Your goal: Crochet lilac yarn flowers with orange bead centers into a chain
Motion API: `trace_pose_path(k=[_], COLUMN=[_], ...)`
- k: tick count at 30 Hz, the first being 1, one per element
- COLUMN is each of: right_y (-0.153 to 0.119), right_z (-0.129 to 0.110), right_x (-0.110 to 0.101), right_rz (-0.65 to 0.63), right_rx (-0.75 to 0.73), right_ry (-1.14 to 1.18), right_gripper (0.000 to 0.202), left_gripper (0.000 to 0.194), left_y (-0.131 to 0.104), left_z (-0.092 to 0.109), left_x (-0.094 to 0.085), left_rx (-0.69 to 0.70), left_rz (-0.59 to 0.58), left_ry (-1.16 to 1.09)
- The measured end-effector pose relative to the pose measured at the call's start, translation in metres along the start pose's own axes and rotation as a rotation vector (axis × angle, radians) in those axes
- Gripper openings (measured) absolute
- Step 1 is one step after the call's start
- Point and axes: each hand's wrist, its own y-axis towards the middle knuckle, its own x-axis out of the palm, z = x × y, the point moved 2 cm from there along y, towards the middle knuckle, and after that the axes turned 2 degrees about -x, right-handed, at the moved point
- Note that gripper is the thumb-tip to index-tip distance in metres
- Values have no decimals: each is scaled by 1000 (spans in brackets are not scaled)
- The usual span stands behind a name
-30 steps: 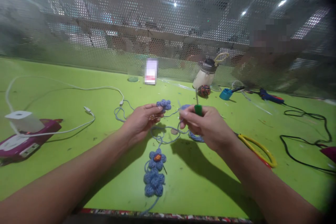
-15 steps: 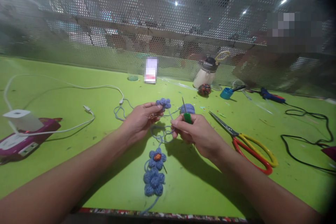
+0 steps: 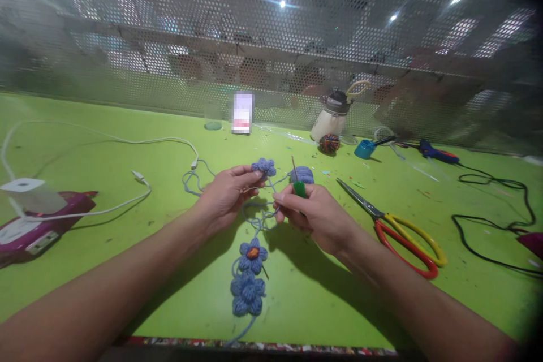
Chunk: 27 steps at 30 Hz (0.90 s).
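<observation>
Between the thumb and fingers of my left hand (image 3: 229,189) is a small blue crocheted flower (image 3: 263,167). My right hand (image 3: 311,206) is closed around a crochet hook (image 3: 299,188) with a green handle, its thin metal shaft pointing up. Thumb and fingertips of that hand also pinch the blue yarn (image 3: 274,184) that runs from the flower. Loose loops of yarn lie below the hands. Nearer me rest a blue flower with an orange centre (image 3: 253,254) and a larger blue flower (image 3: 248,293). A blue yarn ball (image 3: 302,174) sits just behind my right hand.
Large scissors (image 3: 394,232) with red and yellow handles lie right of my right hand. Farther back stand a bottle (image 3: 331,119), a multicoloured yarn ball (image 3: 329,143) and a blue pot (image 3: 365,149). A purple power strip (image 3: 59,226) with a white charger and cables is on the left.
The whole view has shifted very slightly. Both hands keep their hold on the flower, the hook and the yarn, with hardly any movement.
</observation>
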Motion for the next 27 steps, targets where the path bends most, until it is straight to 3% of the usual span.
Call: trace_pose_path(k=[8, 16, 27], right_y=[-1, 6, 8], right_z=[2, 8, 8], right_x=[-2, -8, -12], right_rz=[18, 137, 178], right_rx=[11, -67, -112], right_ry=[-20, -276, -413], right_gripper=[20, 22, 17], left_gripper=[4, 2, 3], left_y=[-2, -2, -7], left_z=[3, 3, 5], left_x=[1, 0, 5], left_rx=[-33, -44, -6], left_rz=[-17, -51, -21], left_ry=[-21, -32, -34])
